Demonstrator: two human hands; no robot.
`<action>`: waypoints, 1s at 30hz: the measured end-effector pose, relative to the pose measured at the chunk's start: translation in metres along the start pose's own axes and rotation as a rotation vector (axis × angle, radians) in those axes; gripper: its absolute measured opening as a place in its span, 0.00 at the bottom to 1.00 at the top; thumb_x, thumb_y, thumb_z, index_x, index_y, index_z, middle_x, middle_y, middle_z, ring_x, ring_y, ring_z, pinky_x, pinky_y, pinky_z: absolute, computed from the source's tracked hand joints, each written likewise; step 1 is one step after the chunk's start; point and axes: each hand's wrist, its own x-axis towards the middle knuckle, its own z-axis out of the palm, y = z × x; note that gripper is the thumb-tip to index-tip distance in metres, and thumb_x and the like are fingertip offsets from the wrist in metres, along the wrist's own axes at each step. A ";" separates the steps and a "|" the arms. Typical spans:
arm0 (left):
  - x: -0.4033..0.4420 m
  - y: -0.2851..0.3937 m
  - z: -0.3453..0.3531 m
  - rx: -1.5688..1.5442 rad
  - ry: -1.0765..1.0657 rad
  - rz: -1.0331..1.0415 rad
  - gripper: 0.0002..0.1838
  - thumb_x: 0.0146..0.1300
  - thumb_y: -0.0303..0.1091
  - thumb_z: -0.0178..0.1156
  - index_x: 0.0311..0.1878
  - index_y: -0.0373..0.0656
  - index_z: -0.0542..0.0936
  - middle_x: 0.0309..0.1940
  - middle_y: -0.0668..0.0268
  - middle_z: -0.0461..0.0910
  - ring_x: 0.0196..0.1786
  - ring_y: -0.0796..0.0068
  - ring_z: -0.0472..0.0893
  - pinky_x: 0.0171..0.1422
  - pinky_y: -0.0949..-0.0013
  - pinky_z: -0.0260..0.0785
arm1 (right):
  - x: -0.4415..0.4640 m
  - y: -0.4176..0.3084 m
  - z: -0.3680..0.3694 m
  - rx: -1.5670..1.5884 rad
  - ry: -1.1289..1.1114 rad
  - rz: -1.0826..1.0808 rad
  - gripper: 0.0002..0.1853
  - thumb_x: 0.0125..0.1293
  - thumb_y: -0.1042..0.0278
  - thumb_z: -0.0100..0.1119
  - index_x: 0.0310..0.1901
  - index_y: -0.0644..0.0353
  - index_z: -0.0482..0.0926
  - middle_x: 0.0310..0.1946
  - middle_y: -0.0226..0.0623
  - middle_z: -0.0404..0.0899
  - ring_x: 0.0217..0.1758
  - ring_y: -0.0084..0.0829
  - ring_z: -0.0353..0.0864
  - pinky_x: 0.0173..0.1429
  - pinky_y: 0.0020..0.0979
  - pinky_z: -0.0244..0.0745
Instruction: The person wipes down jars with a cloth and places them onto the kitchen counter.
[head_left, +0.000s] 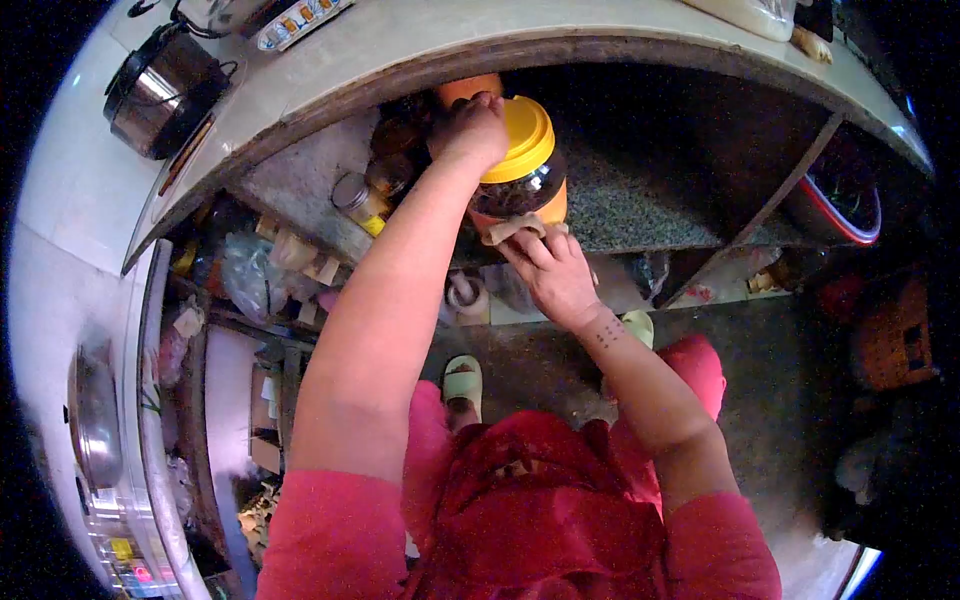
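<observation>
A large jar (520, 195) with dark contents and a yellow lid (525, 140) stands at the front of the shelf under the counter. My left hand (472, 132) is closed at the left edge of the lid, its fingertips partly hidden. My right hand (558, 275) presses a beige cloth (515, 230) against the lower front of the jar. Behind my left hand an orange lid (470, 88) shows. A small jar with a grey lid (352, 192) lies tilted to the left of my left forearm.
Above the shelf runs the curved counter edge (400, 62), with a dark cooker (165, 90) at the left. A red-rimmed basin (840, 210) sits in the right compartment. Bags and small items fill the lower left shelf. An orange basket (895, 335) stands at the far right.
</observation>
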 end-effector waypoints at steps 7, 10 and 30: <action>0.024 -0.016 0.024 0.067 -0.016 0.042 0.24 0.74 0.50 0.31 0.62 0.53 0.70 0.63 0.61 0.72 0.65 0.59 0.72 0.68 0.53 0.64 | 0.059 -0.038 0.023 -0.131 0.073 0.008 0.22 0.57 0.61 0.53 0.55 0.53 0.78 0.54 0.27 0.68 0.60 0.34 0.64 0.57 0.38 0.63; 0.006 -0.007 0.007 0.022 0.042 -0.003 0.24 0.74 0.50 0.31 0.63 0.53 0.70 0.64 0.61 0.71 0.66 0.59 0.71 0.68 0.53 0.63 | 0.060 -0.031 0.016 -0.189 0.055 -0.033 0.23 0.59 0.60 0.51 0.57 0.54 0.77 0.55 0.28 0.68 0.60 0.34 0.63 0.58 0.42 0.63; 0.019 -0.021 -0.002 -0.197 -0.105 0.169 0.52 0.57 0.80 0.37 0.75 0.51 0.55 0.76 0.56 0.51 0.78 0.55 0.48 0.80 0.58 0.34 | 0.008 0.074 0.011 0.607 -0.093 0.617 0.35 0.53 0.72 0.61 0.66 0.60 0.65 0.60 0.56 0.68 0.63 0.55 0.68 0.67 0.44 0.66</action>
